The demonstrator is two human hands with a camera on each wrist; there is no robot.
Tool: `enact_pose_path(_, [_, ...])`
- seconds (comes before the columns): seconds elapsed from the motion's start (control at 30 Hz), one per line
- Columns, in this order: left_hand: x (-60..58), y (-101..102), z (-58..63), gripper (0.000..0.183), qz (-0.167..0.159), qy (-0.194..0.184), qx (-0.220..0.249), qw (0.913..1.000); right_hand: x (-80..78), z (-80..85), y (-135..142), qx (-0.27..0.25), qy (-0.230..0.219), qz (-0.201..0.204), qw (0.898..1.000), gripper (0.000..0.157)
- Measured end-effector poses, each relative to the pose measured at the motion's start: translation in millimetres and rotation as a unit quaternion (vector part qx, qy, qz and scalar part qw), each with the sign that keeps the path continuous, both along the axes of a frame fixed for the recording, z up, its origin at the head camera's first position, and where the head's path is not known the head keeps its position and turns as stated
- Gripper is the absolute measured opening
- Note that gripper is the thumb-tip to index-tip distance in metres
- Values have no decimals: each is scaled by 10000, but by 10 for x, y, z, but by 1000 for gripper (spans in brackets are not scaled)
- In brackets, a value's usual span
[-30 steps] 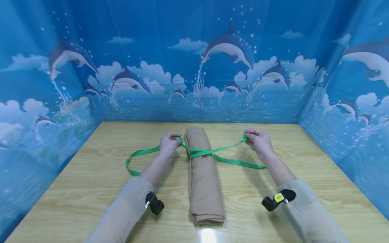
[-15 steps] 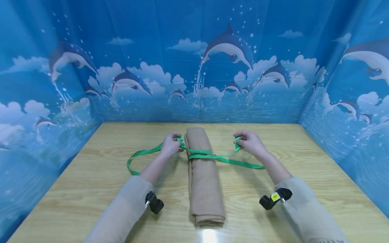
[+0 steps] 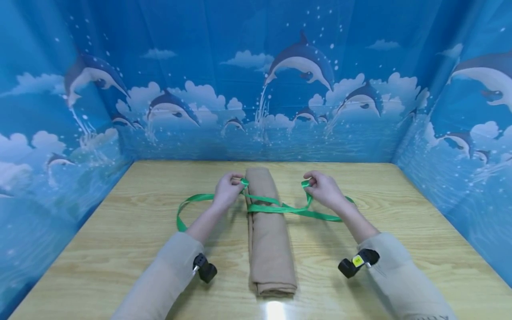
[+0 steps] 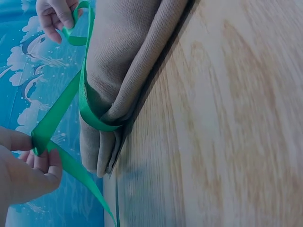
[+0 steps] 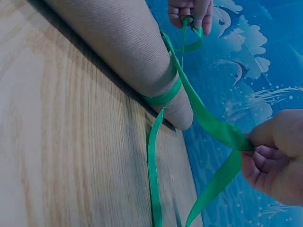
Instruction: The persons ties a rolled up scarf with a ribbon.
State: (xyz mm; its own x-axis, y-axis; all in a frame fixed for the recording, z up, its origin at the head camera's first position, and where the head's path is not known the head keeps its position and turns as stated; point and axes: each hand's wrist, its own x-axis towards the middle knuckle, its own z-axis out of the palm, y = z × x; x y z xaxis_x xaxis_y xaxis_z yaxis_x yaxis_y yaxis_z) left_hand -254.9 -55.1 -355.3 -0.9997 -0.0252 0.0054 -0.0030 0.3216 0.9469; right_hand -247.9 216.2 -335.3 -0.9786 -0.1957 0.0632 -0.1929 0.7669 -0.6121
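A green ribbon (image 3: pixel 266 208) passes round the far half of a rolled brown cloth (image 3: pixel 272 249) on the desk (image 3: pixel 132 231), its stretch underneath hidden and the crossing on top hard to read. The left hand (image 3: pixel 228 191) pinches one length beside the cloth, the right hand (image 3: pixel 325 191) pinches another, well apart from it. Each forearm covers part of a ribbon loop, the wrist views cut off the trailing lengths, and both sleeves (image 3: pixel 164 271) run out of the head view.

Blue dolphin-print curtains (image 3: pixel 248 80) line the back and side edges of a wood-grain bench (image 3: pixel 328 249) catching white glare (image 3: pixel 275 310).
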Motion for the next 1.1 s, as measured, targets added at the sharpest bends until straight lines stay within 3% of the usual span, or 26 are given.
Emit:
enact_pose_path(0.17, [1, 9, 3, 26, -115, 230, 58, 9997, 8, 28, -68, -78, 268, -179, 9995, 25])
enact_pose_path(0.33, [20, 13, 20, 12, -198, 320, -91, 9993, 10, 48, -150, -77, 394, -33, 9992, 21])
enact_pose_path(0.53, [36, 14, 30, 13, -325, 335, -252, 9986, 15, 76, -240, -130, 531, 138, 9984, 22])
enact_pose_path(0.83, [62, 37, 40, 18, -677, 484, -350, 9959, 9, 46, -326, -110, 688, 612, 9957, 25])
enact_pose_path(1.1, [67, 80, 58, 15, -528, 699, -129, 9961, 36, 67, -413, -175, 605, 1083, 9921, 23])
